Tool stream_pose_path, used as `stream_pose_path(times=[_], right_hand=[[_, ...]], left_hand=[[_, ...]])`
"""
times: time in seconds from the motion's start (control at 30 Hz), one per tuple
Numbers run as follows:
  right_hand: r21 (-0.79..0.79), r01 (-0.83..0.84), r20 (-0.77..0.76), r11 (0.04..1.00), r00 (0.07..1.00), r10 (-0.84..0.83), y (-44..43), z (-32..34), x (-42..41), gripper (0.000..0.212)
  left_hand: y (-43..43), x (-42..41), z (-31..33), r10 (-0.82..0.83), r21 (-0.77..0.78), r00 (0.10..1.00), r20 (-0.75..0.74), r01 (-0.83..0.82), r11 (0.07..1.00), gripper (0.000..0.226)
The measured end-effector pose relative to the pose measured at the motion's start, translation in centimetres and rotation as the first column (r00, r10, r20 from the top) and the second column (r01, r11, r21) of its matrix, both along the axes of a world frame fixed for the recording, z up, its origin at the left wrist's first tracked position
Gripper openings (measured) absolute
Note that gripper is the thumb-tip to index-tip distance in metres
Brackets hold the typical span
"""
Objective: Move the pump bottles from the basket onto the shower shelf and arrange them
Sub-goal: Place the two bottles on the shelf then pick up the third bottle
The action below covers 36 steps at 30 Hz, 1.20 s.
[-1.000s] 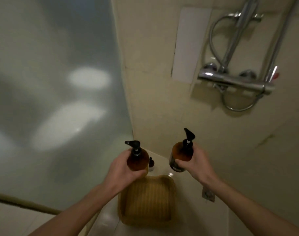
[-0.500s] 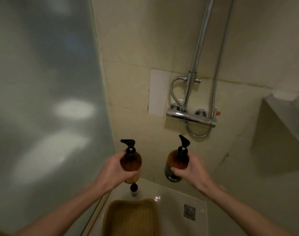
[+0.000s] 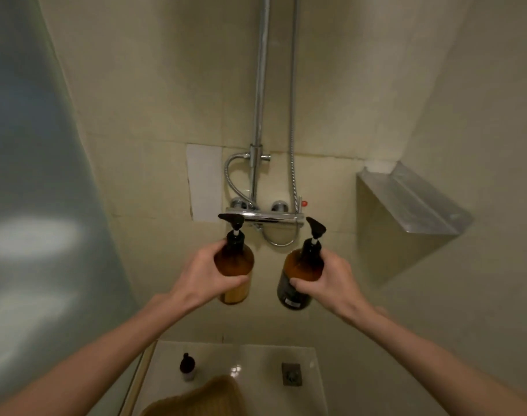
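Note:
My left hand [image 3: 200, 277] grips an amber pump bottle [image 3: 236, 259] with a black pump, held upright in mid-air. My right hand [image 3: 331, 285] grips a second amber pump bottle [image 3: 299, 273], tilted slightly, its dark label facing down-left. Both bottles hang in front of the shower mixer, a little apart from each other. The metal shower shelf [image 3: 418, 202] is fixed to the wall on the right, above and to the right of my right hand. The woven basket [image 3: 202, 397] lies on the floor at the bottom edge, only its rim visible.
A chrome mixer bar [image 3: 268, 217] with riser pipe and hose sits on the wall just behind the bottles. A white block [image 3: 379, 166] rests at the shelf's back corner. A small dark bottle [image 3: 187, 366] and a drain [image 3: 291, 374] are on the floor. Frosted glass panel [image 3: 31, 205] lines the left.
Both hands have lifted the bottles up from above the basket to mixer height. My view has tilted upward, bringing the shelf into sight and the basket to the bottom edge.

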State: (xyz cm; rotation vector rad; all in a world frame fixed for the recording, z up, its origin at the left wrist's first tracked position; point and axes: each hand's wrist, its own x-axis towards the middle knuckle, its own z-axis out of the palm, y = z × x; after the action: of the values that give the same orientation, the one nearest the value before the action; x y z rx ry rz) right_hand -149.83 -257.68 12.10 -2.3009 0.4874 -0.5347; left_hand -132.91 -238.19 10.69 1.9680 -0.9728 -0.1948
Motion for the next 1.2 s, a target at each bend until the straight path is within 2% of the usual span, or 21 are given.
stream_pose_path(times=[0.1,0.2,0.37,0.57,0.7,0.83,1.03,1.2], right_hand=[[-0.014,0.095,0.099,0.995,0.991,-0.093,-0.9,2.9,-1.6,0.049],[-0.027,0.166,0.153,0.986,0.975,-0.160,-2.2,5.9,-2.9,0.054],[-0.082,0.241,0.238,0.967,0.947,-0.215,-5.1,11.3,-4.4,0.061],[-0.021,0.375,0.379,0.927,0.861,-0.340,-10.4,16.8,-5.4,0.068],[-0.032,0.379,0.384,0.925,0.859,-0.339,-14.8,20.1,-5.1,0.075],[-0.049,0.409,0.359,0.911,0.858,-0.366,-19.0,21.4,-4.7,0.071],[0.003,0.499,0.323,0.866,0.820,-0.473,-23.9,20.0,-3.6,0.067],[0.007,0.530,0.292,0.848,0.810,-0.509,-26.0,18.4,-2.6,0.076]], left_hand=[[-3.3,-0.5,2.7,-0.080,-0.043,0.997,0.014,0.081,0.996,0.076],[-6.9,-1.4,6.0,-0.131,-0.093,0.990,0.052,0.136,0.986,0.085],[-13.7,-2.2,11.5,-0.230,-0.168,0.968,0.103,0.245,0.955,0.078],[-22.9,-2.0,17.7,-0.252,-0.218,0.958,0.135,0.277,0.936,0.086],[-29.3,-1.6,20.5,-0.230,-0.224,0.963,0.141,0.258,0.940,0.087],[-34.7,-1.3,21.1,-0.196,-0.218,0.973,0.123,0.219,0.951,0.088],[-40.7,-0.9,20.3,-0.140,-0.217,0.982,0.129,0.166,0.962,0.088],[-44.6,-0.6,19.9,-0.107,-0.204,0.986,0.126,0.132,0.970,0.087]])
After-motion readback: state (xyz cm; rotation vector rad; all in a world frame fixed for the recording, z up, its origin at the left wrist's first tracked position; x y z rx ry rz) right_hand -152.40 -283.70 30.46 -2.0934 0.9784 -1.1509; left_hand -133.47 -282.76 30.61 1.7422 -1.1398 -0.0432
